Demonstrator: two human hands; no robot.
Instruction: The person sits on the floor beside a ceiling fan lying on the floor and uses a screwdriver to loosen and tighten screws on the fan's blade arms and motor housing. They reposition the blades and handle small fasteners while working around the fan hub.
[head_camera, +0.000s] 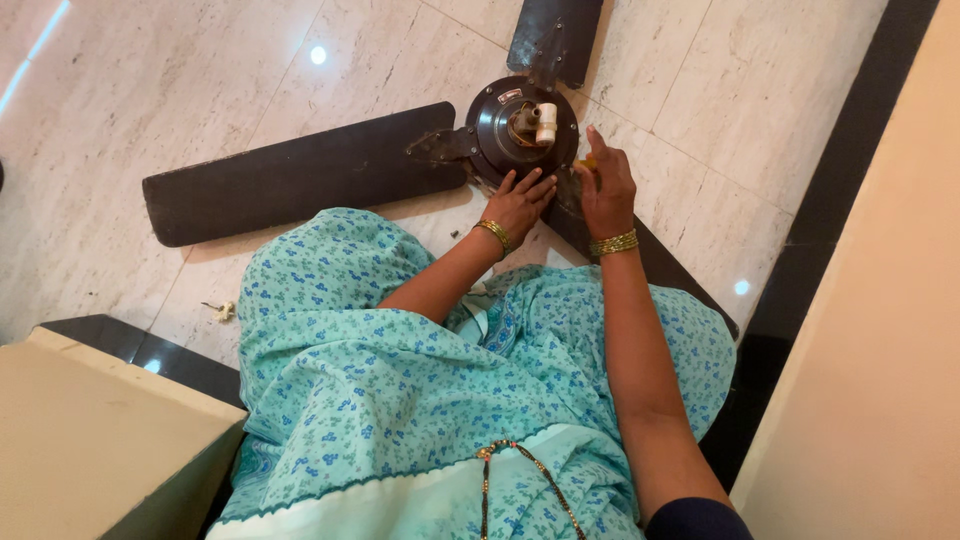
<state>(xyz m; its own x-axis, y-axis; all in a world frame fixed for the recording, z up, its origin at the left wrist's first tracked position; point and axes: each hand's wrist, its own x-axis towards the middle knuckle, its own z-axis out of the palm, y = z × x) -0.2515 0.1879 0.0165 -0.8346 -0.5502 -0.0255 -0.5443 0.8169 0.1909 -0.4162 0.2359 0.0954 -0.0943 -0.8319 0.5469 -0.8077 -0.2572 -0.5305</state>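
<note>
Seated person in turquoise floral garment (400, 400). Left hand (520, 203), fingers spread flat, rests against the rim of a dark ceiling fan motor (500, 135) lying on the pale marble floor (150, 100). Right hand (605, 185) pinches a small orange object; grip closed. Beyond: three dark blades (300, 175).

Head camera looks steeply down, close over the lap and floor (120, 120).
</note>
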